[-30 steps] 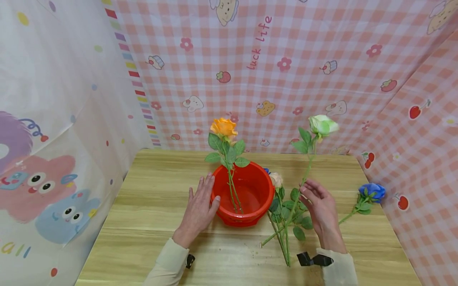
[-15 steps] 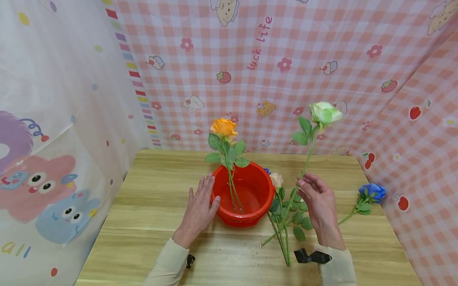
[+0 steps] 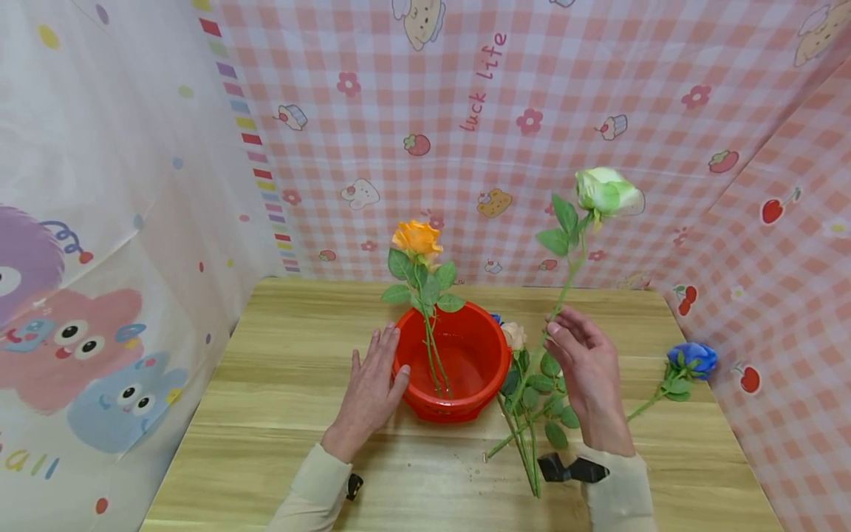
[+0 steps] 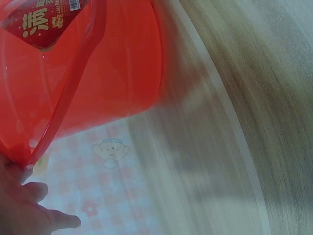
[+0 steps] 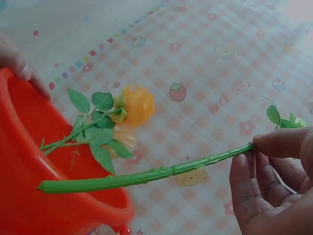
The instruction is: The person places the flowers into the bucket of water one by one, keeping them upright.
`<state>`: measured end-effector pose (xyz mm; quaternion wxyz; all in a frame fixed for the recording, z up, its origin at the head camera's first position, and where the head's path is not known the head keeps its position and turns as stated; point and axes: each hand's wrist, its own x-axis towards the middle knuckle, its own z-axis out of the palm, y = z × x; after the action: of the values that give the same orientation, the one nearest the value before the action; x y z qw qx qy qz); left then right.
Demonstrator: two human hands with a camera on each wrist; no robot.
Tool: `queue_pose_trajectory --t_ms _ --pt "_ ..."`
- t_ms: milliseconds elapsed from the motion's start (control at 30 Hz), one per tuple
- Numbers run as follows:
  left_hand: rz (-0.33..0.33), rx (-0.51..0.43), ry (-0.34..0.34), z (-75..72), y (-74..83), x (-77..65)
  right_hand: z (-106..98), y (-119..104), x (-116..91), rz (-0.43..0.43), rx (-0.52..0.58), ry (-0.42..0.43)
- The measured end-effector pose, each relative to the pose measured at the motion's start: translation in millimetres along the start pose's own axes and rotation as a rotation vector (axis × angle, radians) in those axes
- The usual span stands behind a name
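My right hand pinches the stem of a pale green-white rose between thumb and fingers. In the right wrist view the cut end of the green stem overlaps the rim of the red bucket. The rose's head is up high, tilted to the right. Fingers straight, my left hand rests against the left rim of the red bucket. An orange rose leans inside the bucket, its stems reaching the bottom, with a paler bloom partly hidden behind it.
Right of the bucket, a cream rose and several leafy stems lie on the wooden table. A blue rose lies farther right. A pink checked cloth hangs behind the table.
My right hand has moved up and slightly left, raising the green-white rose higher. My left hand stays at the bucket rim, and the bucket has not moved.
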<state>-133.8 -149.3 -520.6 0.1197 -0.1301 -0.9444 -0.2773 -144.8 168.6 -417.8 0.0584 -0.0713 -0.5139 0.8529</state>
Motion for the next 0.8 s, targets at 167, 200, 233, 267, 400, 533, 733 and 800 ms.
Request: queue_pose_trajectory --t_ms 167,200,233,267,400,533,733,800 --pt "0.000 -0.002 0.001 0.4 -0.1 -0.1 7.4 -2.0 0.8 -0.003 0.023 -0.004" --pt "0.000 -0.003 0.001 0.5 -0.1 -0.1 8.6 -2.6 0.9 -0.003 0.021 -0.004" --pt "0.000 -0.003 0.002 0.6 0.0 -0.1 9.9 -3.2 1.1 -0.002 0.023 -0.005" --pt "0.001 -0.003 0.003 0.6 0.0 -0.1 11.1 -3.7 1.3 -0.001 0.024 -0.006" --pt "0.001 -0.005 0.007 0.4 0.2 -0.2 16.6 -4.2 2.8 -0.009 0.042 -0.015" --pt "-0.004 -0.007 0.008 0.5 0.2 -0.3 21.8 -3.0 4.4 -0.028 0.052 -0.024" --pt "-0.007 -0.009 0.004 0.7 0.0 -0.3 28.6 0.6 6.0 -0.057 0.032 -0.026" --pt "-0.005 -0.006 0.004 0.9 -0.1 -0.2 30.7 1.7 6.6 -0.067 0.025 -0.029"
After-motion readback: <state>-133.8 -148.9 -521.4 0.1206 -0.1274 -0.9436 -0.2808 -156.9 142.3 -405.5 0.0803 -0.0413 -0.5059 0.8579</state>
